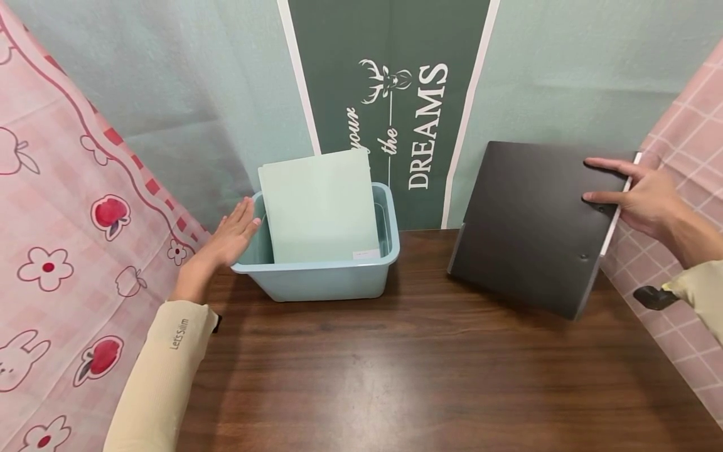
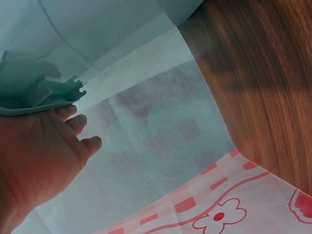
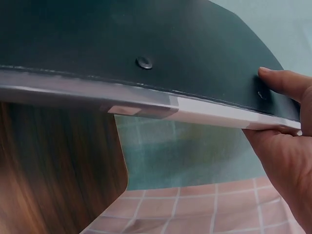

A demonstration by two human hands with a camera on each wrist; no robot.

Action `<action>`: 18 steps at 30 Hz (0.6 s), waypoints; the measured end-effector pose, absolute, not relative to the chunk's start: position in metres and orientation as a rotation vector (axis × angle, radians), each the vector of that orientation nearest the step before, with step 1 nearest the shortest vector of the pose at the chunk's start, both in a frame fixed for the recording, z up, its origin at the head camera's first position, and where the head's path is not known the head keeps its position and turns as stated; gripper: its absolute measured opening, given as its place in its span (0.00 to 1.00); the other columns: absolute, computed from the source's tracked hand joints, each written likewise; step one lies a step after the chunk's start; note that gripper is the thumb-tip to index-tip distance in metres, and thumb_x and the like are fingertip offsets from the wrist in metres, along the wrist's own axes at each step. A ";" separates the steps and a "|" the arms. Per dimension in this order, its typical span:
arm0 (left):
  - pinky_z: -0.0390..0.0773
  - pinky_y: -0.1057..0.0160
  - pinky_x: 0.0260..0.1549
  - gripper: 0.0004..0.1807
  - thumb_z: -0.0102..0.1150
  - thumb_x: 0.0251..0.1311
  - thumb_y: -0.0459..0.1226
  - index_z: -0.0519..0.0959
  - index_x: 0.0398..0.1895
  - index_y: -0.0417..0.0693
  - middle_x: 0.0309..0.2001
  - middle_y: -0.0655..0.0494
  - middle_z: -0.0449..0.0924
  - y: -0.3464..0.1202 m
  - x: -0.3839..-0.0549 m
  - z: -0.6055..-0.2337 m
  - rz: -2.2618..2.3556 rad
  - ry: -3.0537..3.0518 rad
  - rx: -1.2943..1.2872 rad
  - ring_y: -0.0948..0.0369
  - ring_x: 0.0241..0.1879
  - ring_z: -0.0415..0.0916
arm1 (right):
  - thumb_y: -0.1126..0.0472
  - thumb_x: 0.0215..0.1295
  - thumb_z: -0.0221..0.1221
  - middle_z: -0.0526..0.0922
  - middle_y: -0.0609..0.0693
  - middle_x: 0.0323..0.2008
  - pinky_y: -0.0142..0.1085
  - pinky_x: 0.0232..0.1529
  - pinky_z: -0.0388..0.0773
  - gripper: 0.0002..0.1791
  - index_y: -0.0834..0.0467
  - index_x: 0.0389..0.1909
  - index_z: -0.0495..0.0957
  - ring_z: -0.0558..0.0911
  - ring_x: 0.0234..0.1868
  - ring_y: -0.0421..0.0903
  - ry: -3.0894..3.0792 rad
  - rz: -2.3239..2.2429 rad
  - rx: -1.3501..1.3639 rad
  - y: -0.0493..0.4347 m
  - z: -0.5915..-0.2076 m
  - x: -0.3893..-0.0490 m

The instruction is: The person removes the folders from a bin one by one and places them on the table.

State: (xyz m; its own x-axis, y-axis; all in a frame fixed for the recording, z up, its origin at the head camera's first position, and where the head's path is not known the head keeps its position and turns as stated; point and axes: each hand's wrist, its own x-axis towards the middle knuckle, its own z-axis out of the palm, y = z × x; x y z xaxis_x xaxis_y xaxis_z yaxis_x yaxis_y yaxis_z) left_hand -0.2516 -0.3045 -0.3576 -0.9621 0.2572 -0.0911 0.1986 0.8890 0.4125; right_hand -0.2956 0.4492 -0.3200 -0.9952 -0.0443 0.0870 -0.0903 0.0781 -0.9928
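My right hand (image 1: 649,198) grips a dark grey file folder (image 1: 531,220) by its pale spine edge, with the thumb on one side. The folder is tilted above the right part of the table. Two small round rivets show near its spine, and the spine (image 3: 214,109) carries a white strip. My left hand (image 1: 228,235) lies with its fingers fairly straight at the left rim of a light blue plastic bin (image 1: 327,285). Inside the bin, pale green folders (image 1: 322,207) stand leaning, with a small white label at a lower corner. Part of them is hidden by the bin's front wall.
The bin stands on a dark wooden table (image 1: 367,370) near its back edge. Behind hangs a green cloth (image 1: 390,37) with white lettering and a deer's head. A pink patterned cloth (image 1: 85,270) borders the left, and a pink checked cloth (image 1: 678,326) the right.
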 end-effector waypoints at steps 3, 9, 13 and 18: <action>0.28 0.34 0.79 0.40 0.19 0.86 0.56 0.26 0.85 0.41 0.85 0.41 0.20 -0.306 -0.252 -0.359 0.622 2.912 0.354 0.41 0.84 0.21 | 0.85 0.61 0.65 0.91 0.40 0.39 0.25 0.30 0.83 0.40 0.48 0.68 0.83 0.87 0.36 0.31 -2.366 2.024 0.144 0.453 -0.323 -0.300; 0.28 0.34 0.79 0.40 0.20 0.86 0.56 0.27 0.85 0.41 0.86 0.42 0.21 -0.305 -0.251 -0.358 0.647 2.917 0.344 0.41 0.84 0.22 | 0.68 0.64 0.73 0.84 0.24 0.41 0.24 0.23 0.73 0.38 0.38 0.72 0.78 0.77 0.36 0.24 -2.698 1.492 0.084 0.461 -0.325 -0.302; 0.28 0.35 0.79 0.39 0.20 0.86 0.55 0.28 0.85 0.42 0.86 0.42 0.22 -0.305 -0.251 -0.359 0.639 2.927 0.345 0.41 0.85 0.23 | 0.57 0.64 0.76 0.77 0.22 0.47 0.24 0.26 0.68 0.39 0.35 0.75 0.75 0.70 0.45 0.29 -2.824 1.217 0.068 0.468 -0.329 -0.303; 0.30 0.33 0.79 0.39 0.20 0.86 0.55 0.28 0.85 0.42 0.86 0.42 0.22 -0.306 -0.252 -0.360 0.634 2.938 0.359 0.41 0.85 0.23 | 0.51 0.62 0.77 0.74 0.21 0.48 0.27 0.25 0.67 0.40 0.35 0.76 0.74 0.69 0.46 0.32 -2.902 1.015 0.067 0.478 -0.334 -0.306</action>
State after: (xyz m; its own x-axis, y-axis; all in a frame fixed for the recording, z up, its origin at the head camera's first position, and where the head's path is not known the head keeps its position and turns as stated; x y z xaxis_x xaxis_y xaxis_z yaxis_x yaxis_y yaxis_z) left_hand -0.2521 -0.3062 -0.3602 -0.9655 0.2532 -0.0613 0.2054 0.8846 0.4187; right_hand -0.3058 0.4776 -0.3343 -0.9968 -0.0192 0.0773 -0.0632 0.7812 -0.6211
